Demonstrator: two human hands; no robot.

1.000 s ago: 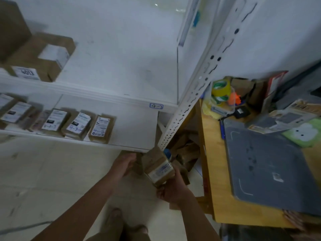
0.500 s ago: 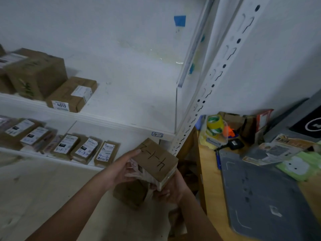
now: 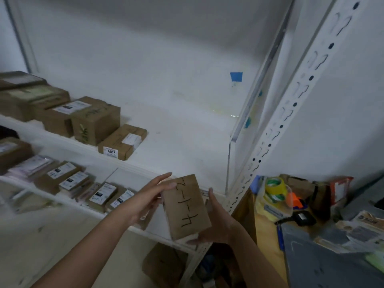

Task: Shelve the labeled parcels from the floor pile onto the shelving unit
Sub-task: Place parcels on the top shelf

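Cardboard parcel (image 3: 188,206), marker-labelled: held at lower centre of frame, raised within the last second from floor level to shelf height. Gripped underneath by right hand (image 3: 220,223), steadied by straight-fingered left hand (image 3: 149,196). Placement on white shelf (image 3: 187,142) judged next.

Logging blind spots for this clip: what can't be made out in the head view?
Head view:
Hand-marked parcel, underside: faces away, covered by the right hand.
Lower-shelf parcel labels: print too small, blurred.
Floor box: partly behind the shelf edge, dark.
Leftmost upper-shelf boxes: cut by frame edge.
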